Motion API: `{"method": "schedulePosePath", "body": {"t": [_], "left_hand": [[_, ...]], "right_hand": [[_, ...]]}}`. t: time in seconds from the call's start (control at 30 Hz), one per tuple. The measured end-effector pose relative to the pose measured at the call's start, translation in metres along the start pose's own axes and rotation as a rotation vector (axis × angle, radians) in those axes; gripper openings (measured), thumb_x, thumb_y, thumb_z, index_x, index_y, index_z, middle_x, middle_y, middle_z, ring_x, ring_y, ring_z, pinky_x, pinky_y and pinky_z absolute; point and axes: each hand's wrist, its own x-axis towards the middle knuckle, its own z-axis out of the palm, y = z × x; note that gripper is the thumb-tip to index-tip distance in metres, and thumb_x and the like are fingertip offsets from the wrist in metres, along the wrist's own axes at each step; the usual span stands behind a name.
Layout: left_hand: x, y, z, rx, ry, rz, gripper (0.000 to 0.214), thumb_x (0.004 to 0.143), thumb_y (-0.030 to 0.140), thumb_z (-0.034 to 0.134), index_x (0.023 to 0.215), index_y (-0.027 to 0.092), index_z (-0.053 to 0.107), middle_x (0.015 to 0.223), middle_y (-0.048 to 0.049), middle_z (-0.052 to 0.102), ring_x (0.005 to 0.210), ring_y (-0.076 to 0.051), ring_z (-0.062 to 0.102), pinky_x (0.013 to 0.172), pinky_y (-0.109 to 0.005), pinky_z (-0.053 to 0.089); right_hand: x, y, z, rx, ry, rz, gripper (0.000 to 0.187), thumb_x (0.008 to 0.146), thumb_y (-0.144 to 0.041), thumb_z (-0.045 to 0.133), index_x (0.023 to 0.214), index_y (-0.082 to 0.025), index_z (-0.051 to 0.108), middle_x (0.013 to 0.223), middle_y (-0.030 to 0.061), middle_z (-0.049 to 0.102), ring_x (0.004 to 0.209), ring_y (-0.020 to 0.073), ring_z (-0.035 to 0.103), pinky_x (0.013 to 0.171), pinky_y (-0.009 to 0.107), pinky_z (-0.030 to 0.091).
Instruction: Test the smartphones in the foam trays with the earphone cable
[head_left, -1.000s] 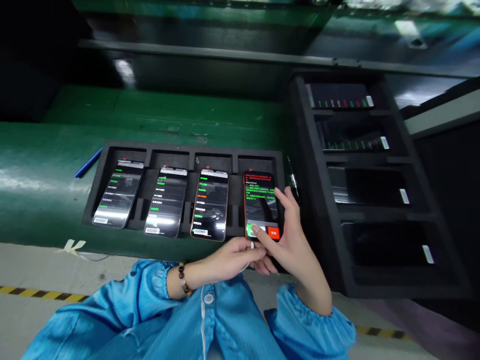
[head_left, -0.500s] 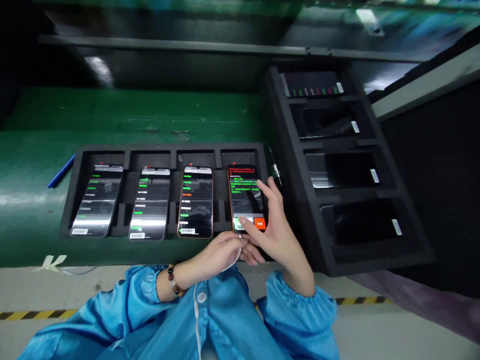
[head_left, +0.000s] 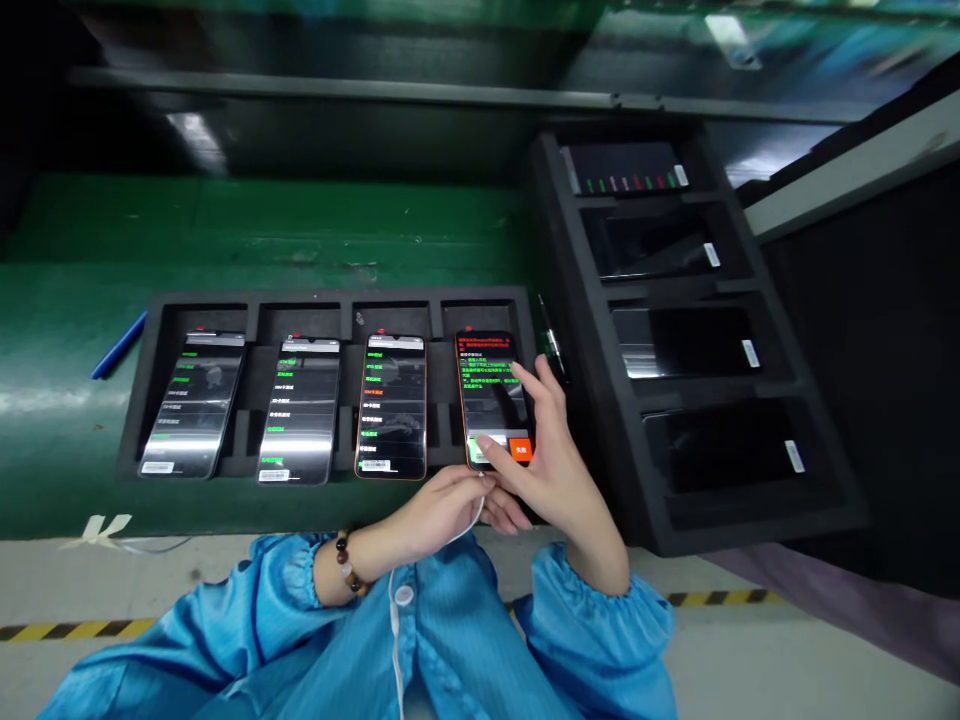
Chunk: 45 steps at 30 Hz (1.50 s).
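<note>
- Work at the right-end phone (head_left: 491,395) looks part-way through: its screen shows red and green text, a green button (head_left: 472,453) and a red button (head_left: 520,450), so no result seems chosen there
- That phone lies in the last compartment of the near tray (head_left: 346,330), its lower end at the front edge
- The left hand (head_left: 454,505) pinches the end of the white cable (head_left: 394,640) against the phone's bottom edge; whether it is fully plugged in cannot be told
- The right hand (head_left: 551,465) is spread, thumb over the green button, fingers by the right edge, gripping nothing
- Three other phones in this tray, the left one (head_left: 191,410), the second (head_left: 300,415) and the third (head_left: 391,410), show lists; green lines are perhaps done, pale ones perhaps left, and the third has one orange line
- Counted: two trays, four phones in the near one, four in the side tray (head_left: 750,530), one blue pen (head_left: 120,345), one beaded bracelet (head_left: 349,565)
</note>
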Motion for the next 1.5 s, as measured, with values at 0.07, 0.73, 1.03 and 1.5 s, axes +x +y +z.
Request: {"method": "schedulePosePath", "body": {"t": [0.07, 0.73, 1.03, 1.5], "left_hand": [[0.0004, -0.0003, 0.0, -0.013, -0.003, 0.005, 0.047, 0.084, 0.058, 0.083, 0.081, 0.013, 0.075, 0.077, -0.014, 0.077, 0.072, -0.021, 0.068, 0.08, -0.035, 0.052], [0.0025, -0.0011, -0.0015, -0.074, -0.084, 0.018, 0.056, 0.084, 0.066, 0.087, 0.079, 0.011, 0.076, 0.087, -0.0195, 0.082, 0.074, -0.021, 0.073, 0.078, -0.031, 0.055], [0.0033, -0.0045, -0.0035, -0.086, -0.097, 0.024, 0.055, 0.087, 0.064, 0.086, 0.086, 0.009, 0.077, 0.087, -0.0203, 0.082, 0.076, -0.022, 0.074, 0.077, -0.031, 0.054], [0.0032, -0.002, -0.0012, -0.07, -0.088, 0.006, 0.059, 0.083, 0.069, 0.088, 0.081, 0.011, 0.074, 0.083, -0.0176, 0.08, 0.074, -0.021, 0.071, 0.077, -0.031, 0.053]], "right_hand": [[0.0001, -0.0004, 0.0, -0.003, -0.001, 0.006, 0.083, 0.104, -0.054, 0.069, 0.175, -0.036, 0.029, 0.19, 0.0117, 0.01, 0.177, 0.038, 0.012, 0.141, 0.068, 0.022], [0.0008, 0.003, 0.0008, -0.015, 0.022, -0.022, 0.082, 0.106, -0.061, 0.068, 0.175, -0.035, 0.032, 0.189, 0.0134, 0.014, 0.176, 0.0411, 0.016, 0.14, 0.07, 0.024], [0.0007, 0.005, 0.0003, -0.001, 0.022, -0.034, 0.081, 0.106, -0.062, 0.068, 0.174, -0.036, 0.033, 0.189, 0.0134, 0.014, 0.177, 0.0393, 0.015, 0.139, 0.07, 0.026], [0.0013, 0.0039, 0.001, -0.011, 0.021, -0.023, 0.08, 0.106, -0.062, 0.067, 0.174, -0.035, 0.035, 0.189, 0.0124, 0.014, 0.177, 0.0398, 0.014, 0.14, 0.069, 0.026]]}}
